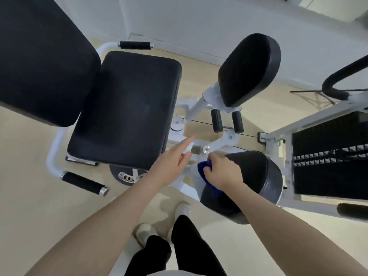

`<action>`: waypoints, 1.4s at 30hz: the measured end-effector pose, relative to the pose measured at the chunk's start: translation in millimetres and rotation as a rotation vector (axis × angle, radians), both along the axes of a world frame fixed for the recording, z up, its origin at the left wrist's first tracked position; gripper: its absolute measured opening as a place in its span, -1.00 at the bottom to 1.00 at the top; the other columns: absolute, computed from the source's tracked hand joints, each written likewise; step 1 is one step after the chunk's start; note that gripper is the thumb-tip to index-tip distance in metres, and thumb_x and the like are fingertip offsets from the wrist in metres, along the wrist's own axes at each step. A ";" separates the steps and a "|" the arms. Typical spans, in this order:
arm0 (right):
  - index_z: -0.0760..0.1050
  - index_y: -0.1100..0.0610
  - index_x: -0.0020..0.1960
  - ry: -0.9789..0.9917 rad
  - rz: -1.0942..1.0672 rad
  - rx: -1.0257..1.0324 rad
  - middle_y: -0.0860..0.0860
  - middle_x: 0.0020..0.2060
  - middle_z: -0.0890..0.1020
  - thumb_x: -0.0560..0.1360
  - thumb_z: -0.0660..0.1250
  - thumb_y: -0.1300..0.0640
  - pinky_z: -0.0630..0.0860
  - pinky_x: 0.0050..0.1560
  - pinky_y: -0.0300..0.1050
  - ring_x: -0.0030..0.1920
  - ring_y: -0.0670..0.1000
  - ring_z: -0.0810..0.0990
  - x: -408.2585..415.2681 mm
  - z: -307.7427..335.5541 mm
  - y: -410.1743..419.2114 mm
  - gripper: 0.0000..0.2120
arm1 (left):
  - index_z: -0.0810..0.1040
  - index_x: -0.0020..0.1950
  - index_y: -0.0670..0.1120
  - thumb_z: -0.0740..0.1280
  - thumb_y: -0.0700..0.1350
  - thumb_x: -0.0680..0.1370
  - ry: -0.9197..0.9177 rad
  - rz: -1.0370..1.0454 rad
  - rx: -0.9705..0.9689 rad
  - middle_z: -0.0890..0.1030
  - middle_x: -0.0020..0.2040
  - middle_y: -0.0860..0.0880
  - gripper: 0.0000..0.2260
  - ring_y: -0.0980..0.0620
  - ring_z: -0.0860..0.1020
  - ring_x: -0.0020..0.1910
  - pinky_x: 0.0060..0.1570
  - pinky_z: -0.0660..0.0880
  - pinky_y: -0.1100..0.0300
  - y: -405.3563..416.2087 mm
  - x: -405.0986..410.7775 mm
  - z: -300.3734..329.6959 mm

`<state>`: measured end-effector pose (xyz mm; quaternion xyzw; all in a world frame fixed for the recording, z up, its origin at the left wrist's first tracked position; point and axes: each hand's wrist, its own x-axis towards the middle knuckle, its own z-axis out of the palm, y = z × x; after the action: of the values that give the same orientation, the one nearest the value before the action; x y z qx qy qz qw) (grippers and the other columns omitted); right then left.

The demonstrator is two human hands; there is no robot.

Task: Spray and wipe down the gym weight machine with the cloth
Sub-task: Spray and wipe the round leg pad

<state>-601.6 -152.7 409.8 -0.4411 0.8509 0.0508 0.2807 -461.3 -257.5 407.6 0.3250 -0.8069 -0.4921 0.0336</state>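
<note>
While the left hand (pixel 171 162) is gripping the spray bottle (pixel 188 148), forefinger extended, wiping is underway.
The right hand (pixel 221 172) is clutching the blue cloth (pixel 205 170) against the near pad (pixel 253 176); spraying likely follows.

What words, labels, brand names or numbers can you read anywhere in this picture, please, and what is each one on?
No readable text anywhere in this view.
Weight stack: the row of pale marks on the plates may be number stickers, but they are too blurred to read.
Spray bottle in the left hand: no label shows.
Blue cloth in the right hand: plain.
Seat: plain black.
</note>
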 end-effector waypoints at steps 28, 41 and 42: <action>0.40 0.17 -0.14 0.237 0.470 -0.266 0.04 -0.50 0.52 0.19 0.22 0.01 0.24 -0.62 -0.28 -0.64 0.10 0.40 -52.6 -50.7 114.0 -0.69 | 0.30 0.32 0.04 0.19 0.03 0.54 0.197 -0.479 -0.815 0.51 -0.29 -0.02 -0.65 -0.01 0.44 -0.53 -0.61 0.37 0.25 55.8 -34.9 -73.0; 0.47 0.19 -0.27 0.332 0.347 -0.398 0.00 -0.57 0.47 0.27 0.06 0.01 0.08 -0.47 -0.41 -0.64 0.05 0.38 -86.5 -54.0 110.3 -0.70 | 0.36 0.28 0.02 0.10 -0.40 0.37 0.433 -0.686 -1.483 0.45 -0.32 -0.04 -0.45 0.02 0.20 -0.48 -0.56 0.30 0.26 23.9 -67.9 -58.3; 0.47 0.19 -0.27 0.326 0.351 -0.392 0.00 -0.58 0.47 0.27 0.06 0.01 0.04 -0.45 -0.43 -0.64 0.05 0.37 -86.7 -52.1 109.0 -0.69 | 0.36 0.26 0.01 0.11 -0.40 0.35 0.425 -0.677 -1.470 0.44 -0.32 -0.04 -0.46 0.01 0.19 -0.47 -0.56 0.30 0.25 25.0 -70.9 -54.0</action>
<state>-688.3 -43.7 357.8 -0.6133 0.7890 0.0036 0.0369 -532.3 -232.5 353.5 -0.1392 -0.9528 0.1251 0.2389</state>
